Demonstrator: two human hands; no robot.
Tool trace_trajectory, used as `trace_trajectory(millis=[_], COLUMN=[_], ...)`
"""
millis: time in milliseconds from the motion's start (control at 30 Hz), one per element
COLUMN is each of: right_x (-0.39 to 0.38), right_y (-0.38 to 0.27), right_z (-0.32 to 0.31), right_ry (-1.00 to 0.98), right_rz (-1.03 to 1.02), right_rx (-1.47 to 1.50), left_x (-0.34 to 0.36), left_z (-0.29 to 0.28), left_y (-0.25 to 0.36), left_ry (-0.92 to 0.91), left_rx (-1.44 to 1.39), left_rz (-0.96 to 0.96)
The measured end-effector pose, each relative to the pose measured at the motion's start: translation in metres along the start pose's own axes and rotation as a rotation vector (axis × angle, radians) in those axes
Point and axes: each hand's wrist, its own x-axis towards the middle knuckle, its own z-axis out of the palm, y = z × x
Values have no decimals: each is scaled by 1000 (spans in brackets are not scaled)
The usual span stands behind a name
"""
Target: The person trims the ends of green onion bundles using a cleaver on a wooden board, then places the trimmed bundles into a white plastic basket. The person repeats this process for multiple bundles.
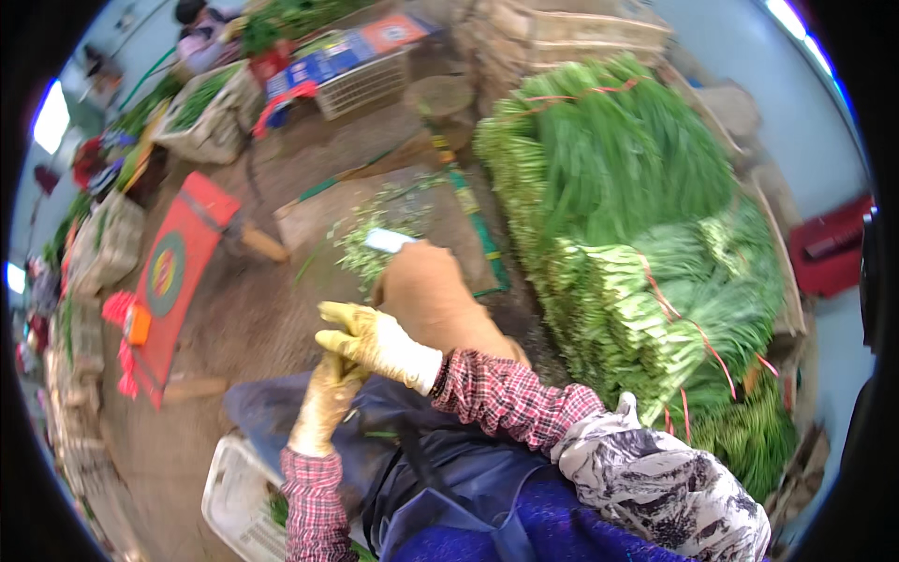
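Observation:
Both my hands wear stained, yellowish-white gloves and meet in front of my dark blue apron (272, 412). My right hand (379, 347) reaches across from the right, its fingers pointing left with a gap between them. Beneath those fingers, my left hand (324, 403) comes up from below and seems to touch them; its fingertips are partly hidden. I see nothing held in either glove. Just beyond them is a tan trouser leg (435, 290) with a pale blue shape at its far end. Loose green trimmings (361, 253) lie on a flat brown sheet (318, 220) there.
To the right, a large pile of green leafy stalks (618, 159) is tied with pink bands. A white plastic basket (225, 492) stands by my left arm. A red board (178, 272) lies on the left. Further off are crates (571, 33) and another person (201, 42).

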Motion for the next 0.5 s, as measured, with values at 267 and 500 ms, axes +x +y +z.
trace_trajectory(millis=[267,500], right_x=[-77,-253], right_y=[-86,-68], right_z=[-275,-418], right_ry=[205,160], right_rz=[87,719], right_rx=[-994,-1491], left_x=[21,21], left_z=[-27,-39], left_y=[-22,-20], left_ry=[-124,-28], left_rx=[-244,-286], left_rz=[-135,-164])
